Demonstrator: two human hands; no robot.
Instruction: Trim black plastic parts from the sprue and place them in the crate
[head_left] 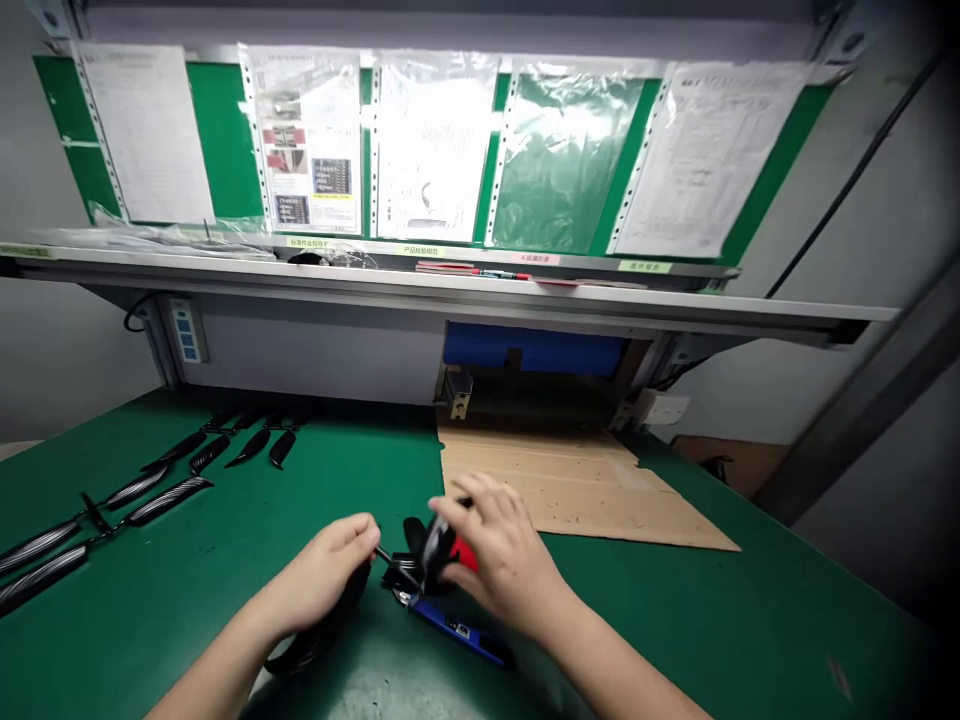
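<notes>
My left hand is closed, its thumb and forefinger pinching a thin dark rod. Below that palm curves a glossy black blade, partly covered by the hand. My right hand has its fingers curled round a shiny black piece; something red shows under the fingers, its kind unclear. Between the hands, more dark parts overlap low over the table. A blue-handled tool with a metal tip lies just below the right hand.
Several black propeller-like blades lie in joined pairs on the green table at left. A flat cardboard sheet lies behind my right hand. Above runs a shelf edge with sleeved papers; a power strip hangs at left.
</notes>
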